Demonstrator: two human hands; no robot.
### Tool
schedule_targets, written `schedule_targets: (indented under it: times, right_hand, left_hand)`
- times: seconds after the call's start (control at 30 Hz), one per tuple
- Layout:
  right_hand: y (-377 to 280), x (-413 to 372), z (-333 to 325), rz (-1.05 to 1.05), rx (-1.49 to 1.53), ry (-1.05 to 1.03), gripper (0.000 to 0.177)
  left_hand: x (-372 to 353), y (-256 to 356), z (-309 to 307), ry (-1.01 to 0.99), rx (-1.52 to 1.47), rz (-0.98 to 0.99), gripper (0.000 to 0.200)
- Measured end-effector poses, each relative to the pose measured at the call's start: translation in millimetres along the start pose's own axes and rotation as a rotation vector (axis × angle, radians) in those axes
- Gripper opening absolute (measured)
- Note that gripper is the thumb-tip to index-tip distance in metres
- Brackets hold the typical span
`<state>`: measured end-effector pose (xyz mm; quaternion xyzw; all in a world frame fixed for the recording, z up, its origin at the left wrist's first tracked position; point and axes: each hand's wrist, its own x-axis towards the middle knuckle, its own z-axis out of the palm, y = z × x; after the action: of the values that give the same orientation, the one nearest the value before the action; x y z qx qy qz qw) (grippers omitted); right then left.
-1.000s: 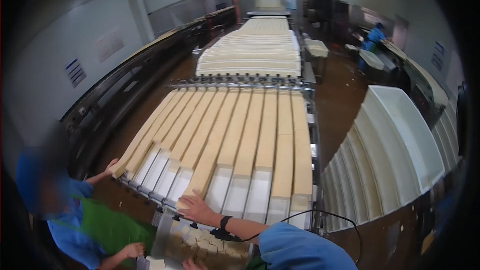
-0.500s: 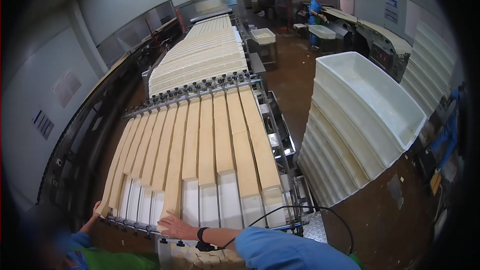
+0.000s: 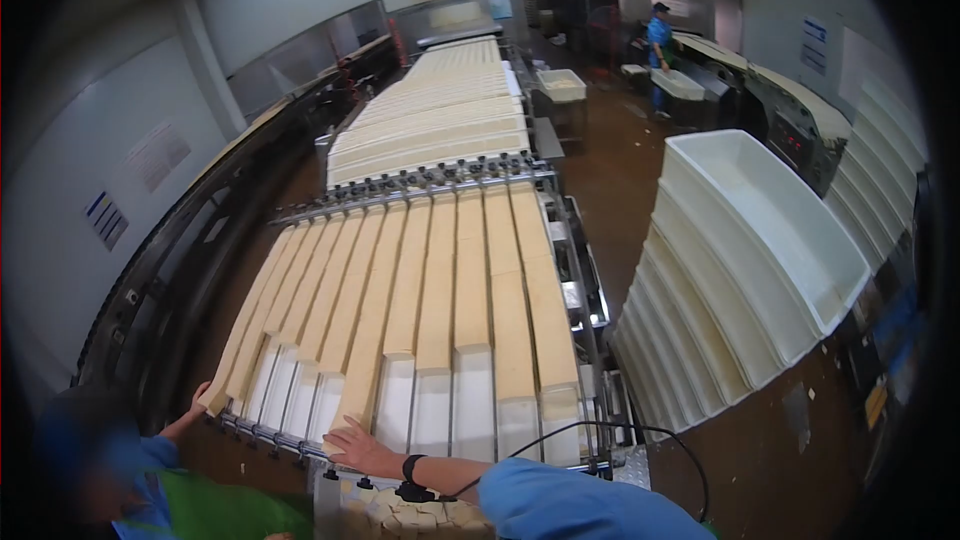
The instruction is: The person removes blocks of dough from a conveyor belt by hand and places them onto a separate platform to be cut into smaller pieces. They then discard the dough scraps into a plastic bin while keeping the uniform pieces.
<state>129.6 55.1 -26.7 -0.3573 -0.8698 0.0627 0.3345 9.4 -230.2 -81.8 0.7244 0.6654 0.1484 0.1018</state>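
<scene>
My left hand [image 3: 362,448], with a dark band on its wrist, reaches in from the lower right. Its fingers curl over the near end of a long pale-yellow strip [image 3: 362,385] on the slatted conveyor; the strip's underside is hidden. Several similar strips lie side by side in lanes parted by thin dividers, their near ends at different distances. White lane surface [image 3: 432,405] shows in front of the shorter ones. My right hand is out of view. At lower left, a co-worker's hand [image 3: 200,400] touches the end of the leftmost strip [image 3: 222,385].
A tall stack of white tubs [image 3: 690,290] stands right of the conveyor. A black cable [image 3: 640,427] loops above its near right corner. Cut pieces [image 3: 410,518] lie below the near edge. Another person [image 3: 660,45] works at the back right.
The whole view has shifted right and slightly down. My left hand stays at the end of the same strip, and the co-worker's hand stays at the leftmost one.
</scene>
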Motion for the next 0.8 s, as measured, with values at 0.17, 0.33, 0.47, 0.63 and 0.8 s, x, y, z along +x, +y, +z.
schedule_targets:
  times: [0.17,0.33,0.47,0.63,0.8]
  right_hand:
    - [-0.3,-0.4,-10.9,-0.006,-0.018,-0.067,0.019]
    - [-6.8,-4.7,-4.5,0.048,0.072,0.067,0.022]
    - [-4.7,-8.9,-1.2,0.055,0.049,0.046,0.020]
    - [-4.0,-7.8,1.7,0.066,0.047,0.042,0.017]
    - [-2.7,-4.4,2.3,0.075,0.052,0.045,0.016]
  left_hand:
    - [109.3,81.7,-114.3,0.193,-0.180,0.049,0.052]
    - [243.1,227.3,-229.7,0.111,-0.288,0.377,0.076]
    - [269.1,304.0,-247.5,-0.122,-0.597,0.457,0.082]
    - [262.9,331.0,-236.9,-0.238,-0.578,0.558,0.083]
    - [265.3,325.9,-225.0,-0.229,-0.545,0.560,0.081]
